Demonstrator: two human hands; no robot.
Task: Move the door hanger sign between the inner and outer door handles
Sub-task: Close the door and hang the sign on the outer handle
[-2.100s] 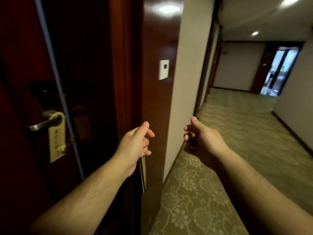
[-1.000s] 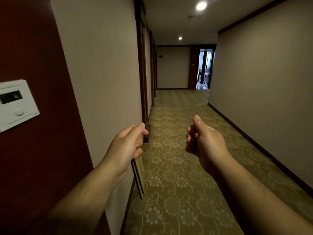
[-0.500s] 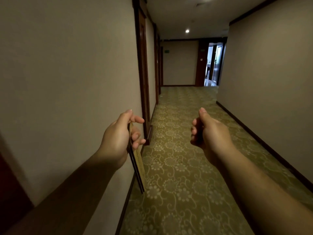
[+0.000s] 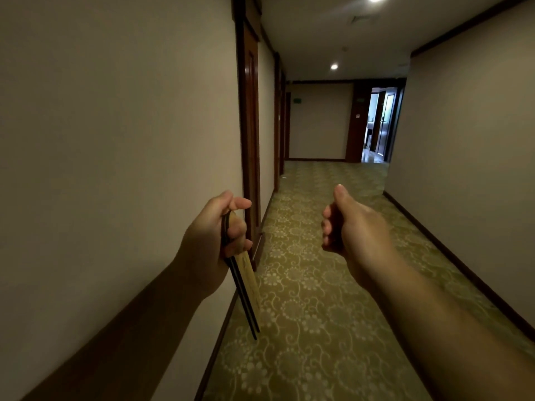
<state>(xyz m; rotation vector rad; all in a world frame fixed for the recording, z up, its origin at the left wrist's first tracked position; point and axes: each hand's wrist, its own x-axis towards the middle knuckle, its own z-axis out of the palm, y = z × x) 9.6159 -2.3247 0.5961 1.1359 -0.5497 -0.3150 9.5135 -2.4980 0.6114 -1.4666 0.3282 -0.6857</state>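
Left hand (image 4: 211, 241): fingers (image 4: 237, 227) curled tight round the top of a thin tan card door hanger sign (image 4: 247, 285) with dark edges. The thumb (image 4: 241, 202) lies over the top and points right. The sign's dark curved hook end shows between thumb and fingers, and the rest of the top is buried in the fist. Right hand (image 4: 353, 227): empty air around it, fingers folded in toward the palm, thumb stuck out straight and pointing up-forward. The inside of the fist is in shadow and faces away, so I can't tell whether it holds anything. The two hands are well apart at about the same height, both forearms cut off by the bottom edge. The door hanger sign hangs below the left fist, near the beige corridor wall (image 4: 115, 140) on the left. It tilts with its lower end toward the camera, over the line where the dark baseboard (image 4: 223, 328) meets the green-gold floral carpet (image 4: 318, 314). It is seen almost edge-on: a narrow strip of tan face plus two parallel dark lines along the edge. Can't tell if that is one thick card or two stacked. No print is readable at this angle. A dark red-brown wooden door frame (image 4: 249, 125) is just past the left hand, its door face not visible from here. At the far end there is a lit open doorway (image 4: 379, 125), and a round ceiling spot (image 4: 334, 66). The detail there is too small to make out.
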